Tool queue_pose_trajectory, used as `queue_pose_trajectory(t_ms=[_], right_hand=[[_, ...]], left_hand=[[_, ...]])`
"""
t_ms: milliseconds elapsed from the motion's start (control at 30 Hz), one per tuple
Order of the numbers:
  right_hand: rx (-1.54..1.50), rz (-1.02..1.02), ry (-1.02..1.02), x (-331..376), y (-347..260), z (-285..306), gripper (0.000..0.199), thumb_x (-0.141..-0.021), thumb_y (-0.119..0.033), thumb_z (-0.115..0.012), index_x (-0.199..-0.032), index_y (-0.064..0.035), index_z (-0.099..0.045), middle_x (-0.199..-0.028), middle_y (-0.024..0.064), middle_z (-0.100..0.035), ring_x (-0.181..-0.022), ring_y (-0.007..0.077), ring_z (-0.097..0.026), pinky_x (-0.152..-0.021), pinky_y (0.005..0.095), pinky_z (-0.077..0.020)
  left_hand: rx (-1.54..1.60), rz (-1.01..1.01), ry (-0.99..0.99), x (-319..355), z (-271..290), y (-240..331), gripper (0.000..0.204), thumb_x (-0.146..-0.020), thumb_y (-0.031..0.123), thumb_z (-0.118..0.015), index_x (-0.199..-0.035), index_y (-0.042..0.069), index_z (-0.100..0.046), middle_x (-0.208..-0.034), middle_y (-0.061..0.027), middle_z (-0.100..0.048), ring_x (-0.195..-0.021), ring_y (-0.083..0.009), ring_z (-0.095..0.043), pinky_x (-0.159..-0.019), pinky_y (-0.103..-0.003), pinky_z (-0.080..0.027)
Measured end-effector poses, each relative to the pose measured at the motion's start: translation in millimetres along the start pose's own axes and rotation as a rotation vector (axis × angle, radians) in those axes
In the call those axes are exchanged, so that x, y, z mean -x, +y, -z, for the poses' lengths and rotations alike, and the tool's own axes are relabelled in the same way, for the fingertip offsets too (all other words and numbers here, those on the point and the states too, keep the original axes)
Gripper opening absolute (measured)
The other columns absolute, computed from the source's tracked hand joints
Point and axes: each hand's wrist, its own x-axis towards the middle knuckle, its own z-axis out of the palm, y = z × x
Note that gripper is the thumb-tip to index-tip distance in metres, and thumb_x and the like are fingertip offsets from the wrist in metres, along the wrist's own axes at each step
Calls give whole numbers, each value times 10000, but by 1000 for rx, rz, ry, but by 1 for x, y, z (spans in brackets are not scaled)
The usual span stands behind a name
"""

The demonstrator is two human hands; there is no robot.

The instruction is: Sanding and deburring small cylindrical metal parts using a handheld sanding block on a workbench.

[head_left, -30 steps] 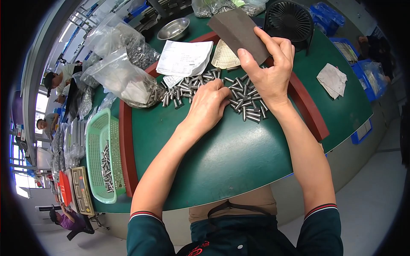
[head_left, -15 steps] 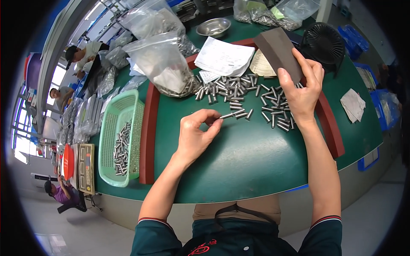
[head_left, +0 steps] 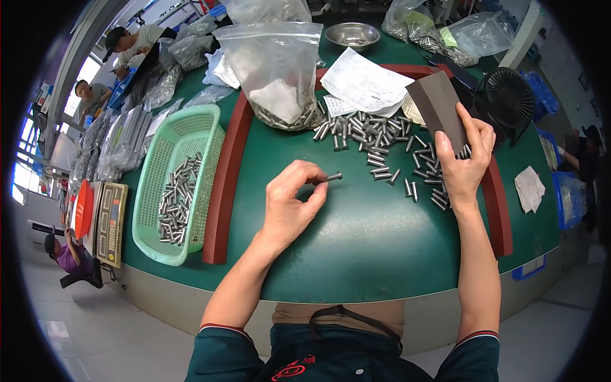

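Note:
Between the thumb and forefinger of my left hand [head_left: 287, 207] is a small headed metal pin [head_left: 335, 176], its head end sticking out to the right over the green tabletop. My right hand [head_left: 470, 162] grips a dark brown-grey rectangular block [head_left: 438, 105], thumb on one side and fingers on the other, tilted above the table. A heap of similar pins [head_left: 372, 132] lies beyond my hands, and some loose ones are scattered beneath and beside the block. My right hand and the block hide part of these.
A green plastic basket [head_left: 212, 159] with pins stands at the left, outside a red-brown rail [head_left: 223, 210]. Behind are a clear bag of pins [head_left: 273, 83], papers [head_left: 366, 79] and a metal bowl [head_left: 353, 37]. A black fan [head_left: 508, 95] and white cloth [head_left: 529, 189] are at right.
The pin in my left hand has come away from the loose pins it was beside. My right hand still holds the block. The whole view has shifted a little.

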Motion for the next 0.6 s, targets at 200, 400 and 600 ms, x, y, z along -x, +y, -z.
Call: queue_pose_trajectory(t_ms=[200,400,600], right_hand=[[-21,22,-54,3,-8,-2,563,-637,-206,-762,-1174,-69,-668,-946,62,-510,-887,216,-473,-832,350,-401],[-16,65,-70,4,-10,-2,580,-616,-203,-759,-1172,-64,-668,-937,65,-505,-876,219,-469,-828,357,-399],[-7,67,-85,6,-13,-2,582,-617,-206,-755,-1173,-57,-666,-937,67,-498,-885,224,-466,-829,356,-399]], left_hand=[[435,438,28,5,2,-1,108,-792,-60,-666,-870,-9,-613,-863,-62,-656,-761,-131,-646,-724,-261,-534],[874,705,56,3,13,-4,192,-871,12,-658,-1054,-25,-612,-918,-98,-661,-801,-132,-650,-729,-249,-530],[1095,963,55,5,18,-10,251,-912,83,-620,-1134,-20,-567,-908,-111,-667,-782,-148,-650,-717,-250,-538]])
